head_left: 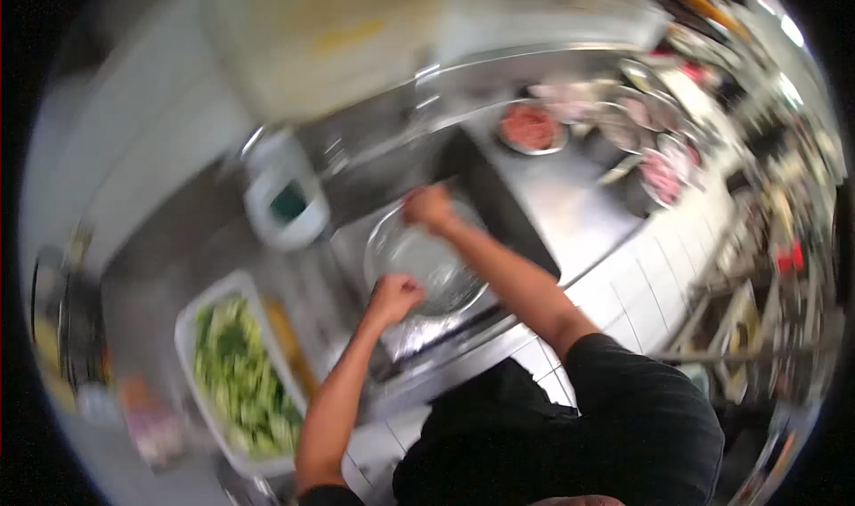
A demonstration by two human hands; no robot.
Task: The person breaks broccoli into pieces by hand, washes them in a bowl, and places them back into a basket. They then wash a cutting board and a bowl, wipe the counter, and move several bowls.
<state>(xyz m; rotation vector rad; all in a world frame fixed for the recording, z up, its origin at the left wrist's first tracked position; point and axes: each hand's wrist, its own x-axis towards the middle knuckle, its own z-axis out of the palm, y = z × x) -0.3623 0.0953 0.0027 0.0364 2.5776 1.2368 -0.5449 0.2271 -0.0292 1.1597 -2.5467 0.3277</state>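
A round metal bowl (419,265) sits in a steel sink in front of me. My left hand (394,294) is closed on the near rim of the bowl. My right hand (428,207) is closed on the far rim. The picture is blurred, so I cannot tell what lies inside the bowl.
A white tray (189,328) of chopped green vegetables rests at the left. A white container with a green inside (287,205) stands behind the sink. Bowls of red meat (530,126) and other metal bowls (661,175) crowd the counter at the right. White tiles front the counter.
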